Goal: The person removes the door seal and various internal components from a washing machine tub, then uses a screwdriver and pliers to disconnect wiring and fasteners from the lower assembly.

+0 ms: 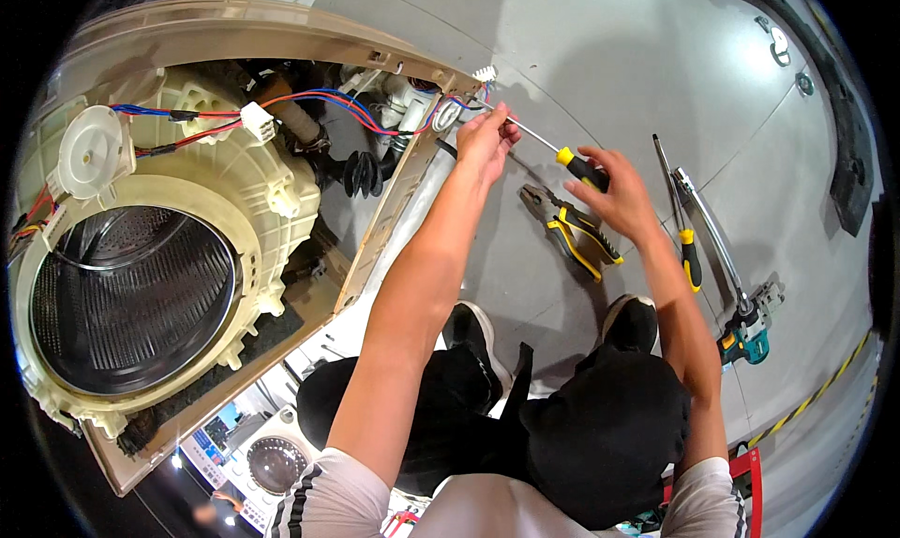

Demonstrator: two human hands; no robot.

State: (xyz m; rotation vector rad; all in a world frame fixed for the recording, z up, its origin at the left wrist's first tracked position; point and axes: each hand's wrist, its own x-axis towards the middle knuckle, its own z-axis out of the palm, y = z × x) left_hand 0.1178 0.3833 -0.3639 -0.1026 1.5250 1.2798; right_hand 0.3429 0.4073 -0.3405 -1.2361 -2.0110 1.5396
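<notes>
A screwdriver (pixel 574 163) with a yellow and black handle slants across the middle of the view, its long shaft pointing up and left to the corner of an opened washing machine (pixel 361 268). My right hand (pixel 619 193) is closed around the handle end. At the shaft near that corner, the fingers of my left hand (pixel 487 142) are pinched together, with the shaft passing between them. The screwdriver's tip is too small to make out against the frame's edge. Beside my left hand, a white connector (pixel 485 74) sits at the corner, next to red and blue wires (pixel 352 102).
Pliers (pixel 567 227) lie on the grey tiled floor between my arms. To the right are another screwdriver (pixel 690 257), a long ratchet wrench (pixel 717 233) and a teal power tool (pixel 747 336). A black curved strip (pixel 848 163) lies farther right. The steel drum (pixel 136 299) is at left.
</notes>
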